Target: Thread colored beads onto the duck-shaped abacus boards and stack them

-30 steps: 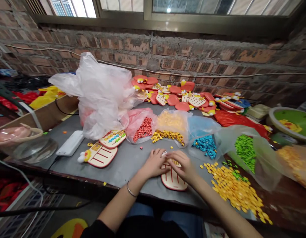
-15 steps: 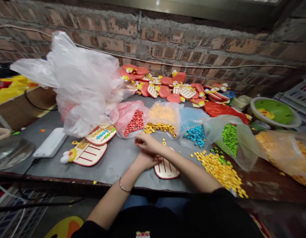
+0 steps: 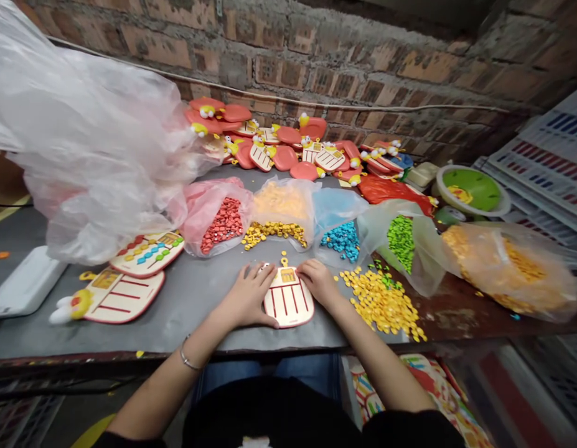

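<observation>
A cream slotted board (image 3: 289, 303) with a red edge lies flat on the grey mat in front of me. My left hand (image 3: 251, 295) rests along its left side, fingers spread, thumb at the lower left edge. At its upper right edge is my right hand (image 3: 317, 281), with its fingers bent against the board; whether they pinch a small piece is hidden. Beyond the board are bags of red pieces (image 3: 224, 225), gold pieces (image 3: 276, 231) and blue pieces (image 3: 342, 241). Loose yellow pieces (image 3: 386, 302) lie right of my right hand.
Two more boards, one plain (image 3: 129, 298) and one with coloured pieces (image 3: 148, 254), lie at the left beside a white device (image 3: 24, 283). Green pieces (image 3: 401, 241) sit in a bag at the right. Red-backed boards (image 3: 284, 158) are heaped by the brick wall.
My hands, crossed before, have come apart to either side of the board. The board is now upright to me and mostly uncovered. The view has shifted to the right.
</observation>
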{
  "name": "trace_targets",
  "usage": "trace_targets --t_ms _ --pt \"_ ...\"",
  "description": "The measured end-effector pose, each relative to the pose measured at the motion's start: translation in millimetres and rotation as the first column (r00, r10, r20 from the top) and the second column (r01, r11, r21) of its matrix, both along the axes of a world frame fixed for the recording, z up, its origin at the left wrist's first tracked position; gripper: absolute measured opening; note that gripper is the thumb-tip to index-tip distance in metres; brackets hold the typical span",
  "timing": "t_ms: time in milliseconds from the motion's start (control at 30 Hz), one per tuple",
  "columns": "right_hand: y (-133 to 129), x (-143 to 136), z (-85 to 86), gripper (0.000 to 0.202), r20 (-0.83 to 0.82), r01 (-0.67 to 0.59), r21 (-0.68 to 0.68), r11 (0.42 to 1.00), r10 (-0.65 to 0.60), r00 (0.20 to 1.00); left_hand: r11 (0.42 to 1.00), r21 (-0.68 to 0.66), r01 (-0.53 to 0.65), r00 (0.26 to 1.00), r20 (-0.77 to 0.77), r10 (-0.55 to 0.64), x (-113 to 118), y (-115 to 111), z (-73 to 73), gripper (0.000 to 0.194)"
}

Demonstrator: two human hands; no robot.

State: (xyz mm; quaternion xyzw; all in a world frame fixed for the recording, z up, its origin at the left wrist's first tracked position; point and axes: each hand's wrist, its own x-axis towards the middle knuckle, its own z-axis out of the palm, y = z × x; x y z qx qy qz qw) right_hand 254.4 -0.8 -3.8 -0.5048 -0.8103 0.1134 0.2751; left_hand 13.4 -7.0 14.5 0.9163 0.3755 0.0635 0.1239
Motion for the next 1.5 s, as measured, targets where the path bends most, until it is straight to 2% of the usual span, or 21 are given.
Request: trace_targets --t_ms 133,200,267,333,400,533,600,700,733,767,800,867,967,1033,1100,1167,1267,1400,1500 --pt "-7.5 6.1 3.1 0.02 0.046 -0.103 0.023 0.994 0.102 0.994 0.999 0.044 0.0 1.0 0.03 -0.001 -2.8 0.3 -4.8 0.118" --pt "-15.5 10.7 5.2 0.018 -0.012 -0.153 -0.015 0.988 0.153 0.988 0.999 0.045 0.005 0.999 0.049 -0.007 -4.2 0.7 -6.9 0.118" --pt "-20.8 8.9 4.7 0.013 -0.112 -0.142 -0.067 0.988 0.134 0.985 1.0 0.026 0.015 0.998 0.057 -0.016 -5.2 1.1 -8.5 0.117" --pt "-20.9 -2.4 1.8 0.011 -0.228 -0.104 -0.138 0.985 0.07 0.971 1.0 0.0 0.023 0.998 0.057 -0.023 -5.7 1.4 -9.6 0.114" --pt "-16.7 -21.0 -0.9 0.016 -0.306 -0.115 -0.203 0.972 0.049 0.951 0.999 -0.02 0.026 0.998 0.063 -0.025 -6.0 1.4 -10.4 0.112" --pt "-12.3 -50.8 4.1 0.005 -0.305 -0.234 -0.229 0.945 0.158 0.939 0.999 -0.041 0.026 0.996 0.09 -0.022 -6.9 1.3 -12.3 0.114" --pt "-15.0 -51.0 12.8 0.011 -0.326 -0.35 -0.296 0.889 0.251 0.911 0.999 -0.047 0.028 0.995 0.101 -0.023 -7.7 1.7 -13.5 0.115" --pt "-11.6 -41.8 30.7 0.02 -0.459 -0.553 -0.412 0.724 0.359 0.813 0.998 -0.045 0.047 0.991 0.126 -0.041 -8.4 2.8 -14.9 0.112" --pt "-5.0 -40.9 37.2 0.021 -0.488 -0.568 -0.4 0.72 0.357 0.797 0.998 -0.042 0.051 0.991 0.13 -0.045 -8.5 3.0 -15.0 0.112" --pt "4.9 -43.0 43.3 0.02 -0.493 -0.546 -0.363 0.755 0.341 0.8 0.998 -0.038 0.054 0.99 0.131 -0.048 -8.5 3.1 -14.9 0.112" --pt "18.0 -48.7 48.7 0.019 -0.477 -0.491 -0.309 0.815 0.314 0.821 0.998 -0.032 0.055 0.99 0.129 -0.051 -8.5 3.0 -14.5 0.112" --pt "51.2 -71.0 55.0 0.015 -0.392 -0.355 -0.191 0.915 0.26 0.883 0.998 -0.013 0.057 0.99 0.127 -0.055 -8.5 2.2 -13.7 0.113" --pt "103.9 -121.9 50.3 0.008 -0.171 -0.319 -0.163 0.934 0.292 0.941 0.997 0.019 0.074 0.988 0.133 -0.076 -8.2 0.1 -13.2 0.115" --pt "131.1 -155.1 40.1 0.015 0.044 -0.327 -0.127 0.936 0.335 0.941 0.996 0.03 0.083 0.987 0.134 -0.087 -7.7 -1.1 -13.6 0.115" --pt "148.2 -179.3 29.0 0.018 0.214 -0.339 -0.089 0.937 0.35 0.912 0.996 0.034 0.085 0.988 0.128 -0.088 -6.9 -1.7 -14.0 0.113" --pt "155.8 -190.7 20.5 0.02 0.301 -0.354 -0.065 0.933 0.357 0.884 0.996 0.035 0.083 0.988 0.125 -0.087 -6.3 -1.8 -14.3 0.11" --pt "154.0 -184.1 15.5 0.02 0.275 -0.362 -0.063 0.93 0.365 0.89 0.994 0.035 0.101 0.986 0.133 -0.105 -5.6 -1.4 -14.2 0.109" --pt "143.6 -148.9 19.2 0.019 0.028 -0.319 -0.076 0.945 0.322 0.946 0.993 0.026 0.112 0.986 0.121 -0.115 -4.8 -1.3 -14.6 0.108" --pt "138.7 -124.8 24.3 0.013 -0.117 -0.287 -0.075 0.955 0.277 0.954 0.993 -0.002 0.115 0.988 0.102 -0.115 -4.0 -1.0 -14.4 0.104"
